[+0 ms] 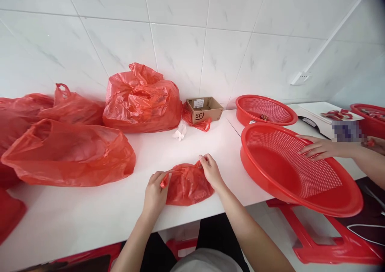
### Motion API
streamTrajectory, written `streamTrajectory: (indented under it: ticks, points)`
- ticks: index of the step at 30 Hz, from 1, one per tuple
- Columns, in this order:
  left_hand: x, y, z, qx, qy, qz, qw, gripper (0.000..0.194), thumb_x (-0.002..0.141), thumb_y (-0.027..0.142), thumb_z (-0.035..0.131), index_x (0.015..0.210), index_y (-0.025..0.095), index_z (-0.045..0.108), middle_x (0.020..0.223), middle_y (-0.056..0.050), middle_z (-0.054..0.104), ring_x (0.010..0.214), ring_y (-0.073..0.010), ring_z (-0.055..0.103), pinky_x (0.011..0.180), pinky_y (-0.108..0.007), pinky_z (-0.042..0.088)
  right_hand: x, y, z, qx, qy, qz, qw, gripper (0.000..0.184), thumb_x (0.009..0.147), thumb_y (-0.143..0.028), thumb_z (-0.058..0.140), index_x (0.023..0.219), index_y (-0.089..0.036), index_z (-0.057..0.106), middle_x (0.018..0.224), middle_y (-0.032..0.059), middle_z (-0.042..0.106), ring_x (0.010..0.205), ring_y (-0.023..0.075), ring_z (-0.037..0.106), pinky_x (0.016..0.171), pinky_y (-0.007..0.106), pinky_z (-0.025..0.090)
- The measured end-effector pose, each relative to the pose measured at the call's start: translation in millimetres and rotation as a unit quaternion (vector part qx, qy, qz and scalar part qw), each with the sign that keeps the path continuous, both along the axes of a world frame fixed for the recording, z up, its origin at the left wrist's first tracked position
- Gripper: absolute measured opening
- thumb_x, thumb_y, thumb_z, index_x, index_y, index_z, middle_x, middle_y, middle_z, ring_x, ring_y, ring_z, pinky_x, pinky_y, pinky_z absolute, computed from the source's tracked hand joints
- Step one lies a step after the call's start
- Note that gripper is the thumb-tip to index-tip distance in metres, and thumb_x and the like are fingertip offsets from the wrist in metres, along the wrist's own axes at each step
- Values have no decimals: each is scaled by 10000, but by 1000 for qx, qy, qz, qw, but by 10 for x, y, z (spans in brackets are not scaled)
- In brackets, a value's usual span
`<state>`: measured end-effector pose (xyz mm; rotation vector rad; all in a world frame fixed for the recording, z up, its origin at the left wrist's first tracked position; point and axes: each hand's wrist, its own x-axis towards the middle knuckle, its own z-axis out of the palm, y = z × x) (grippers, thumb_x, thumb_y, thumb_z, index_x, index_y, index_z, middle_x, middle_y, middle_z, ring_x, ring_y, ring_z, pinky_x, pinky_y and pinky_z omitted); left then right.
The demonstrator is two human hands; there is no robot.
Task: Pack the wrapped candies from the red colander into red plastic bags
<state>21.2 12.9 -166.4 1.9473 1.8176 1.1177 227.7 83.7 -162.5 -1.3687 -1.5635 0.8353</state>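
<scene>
A small red plastic bag (190, 190) lies on the white table in front of me, bulging a little; its contents cannot be made out through the film. My left hand (157, 188) is closed on the bag's left top corner, with a bit of red plastic showing between thumb and fingers. At the upper right corner, my right hand (211, 171) pinches the bag's edge. The top of the bag is gathered and creased between both hands. To its left stands a larger red plastic bag (75, 156) with its mouth spread wide.
Several full red bags (141, 99) line the wall. A cardboard box (207, 113) and crumpled tissue (180, 131) sit behind. At right, another person's hand (320, 148) rests on a tilted red basket (270, 160) overhanging the table edge. Beyond are another basket (264, 99) and a white scale (319, 108).
</scene>
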Motion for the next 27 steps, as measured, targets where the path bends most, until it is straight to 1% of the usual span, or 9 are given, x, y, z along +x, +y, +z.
streamTrajectory:
  ticks: [4, 9, 13, 15, 17, 19, 22, 25, 27]
  points:
    - [-74, -188, -5, 27, -3, -8, 1000, 254, 964, 254, 438, 985, 220, 689, 1011, -76, 677, 967, -241, 561, 823, -386, 504, 81, 69, -36, -4, 26, -47, 999, 327, 947, -524, 384, 768, -253, 354, 625, -44, 534, 581, 165, 537, 600, 282, 419]
    - [-93, -495, 31, 49, 9, -49, 998, 185, 936, 227, 498, 896, 242, 679, 1058, -80, 676, 1033, -261, 530, 848, -420, 506, 167, 185, -49, 1, 20, -102, 995, 299, 926, -479, 409, 745, -257, 323, 609, -58, 438, 563, 167, 457, 584, 292, 372]
    - [-110, -594, 267, 36, -3, -89, 995, 203, 945, 235, 498, 853, 255, 678, 1314, -64, 601, 1260, -288, 451, 955, -462, 481, 155, 167, -17, 14, 12, -97, 995, 311, 927, -460, 431, 720, -253, 323, 593, -65, 385, 550, 155, 394, 575, 283, 338]
    - [-61, -546, 442, 19, -26, -126, 991, 220, 956, 255, 485, 863, 254, 684, 1452, -37, 509, 1412, -294, 316, 1064, -488, 407, 109, 91, 53, 20, 12, -90, 996, 317, 931, -457, 441, 718, -251, 328, 586, -66, 381, 540, 151, 388, 567, 280, 333]
    - [46, -439, 616, -6, -70, -170, 983, 227, 966, 295, 471, 915, 249, 687, 1477, -36, 494, 1466, -282, 245, 1145, -490, 311, 43, -29, 188, 30, 17, -83, 996, 317, 938, -460, 448, 728, -249, 340, 594, -63, 393, 539, 147, 400, 562, 277, 341]
    - [190, -297, 755, -48, -164, -192, 966, 283, 986, 359, 421, 982, 238, 677, 1369, -68, 592, 1402, -267, 381, 1147, -460, 311, -27, -172, 382, 62, 34, -48, 996, 287, 948, -448, 459, 759, -246, 379, 632, -52, 446, 566, 144, 446, 579, 274, 374]
    - [387, -101, 856, -100, -316, -154, 931, 403, 999, 454, 338, 962, 202, 650, 1063, -77, 705, 1064, -227, 634, 967, -373, 471, -102, -348, 685, 128, 45, 73, 988, 210, 952, -388, 495, 806, -239, 473, 733, -14, 550, 683, 154, 544, 679, 287, 443]
    - [474, -9, 839, -119, -342, -124, 924, 407, 980, 488, 363, 850, 185, 601, 814, -33, 662, 761, -174, 620, 722, -297, 499, -112, -412, 866, 141, 45, 166, 975, 179, 923, -360, 564, 803, -227, 554, 1030, 62, 620, 988, 198, 596, 878, 345, 457]
    - [471, 2, 794, -129, -326, -136, 926, 372, 963, 467, 407, 778, 185, 562, 737, -9, 614, 684, -153, 570, 650, -273, 467, -100, -411, 906, 87, 84, 222, 967, 188, 903, -368, 601, 791, -220, 573, 1278, 83, 565, 1199, 226, 533, 990, 383, 418]
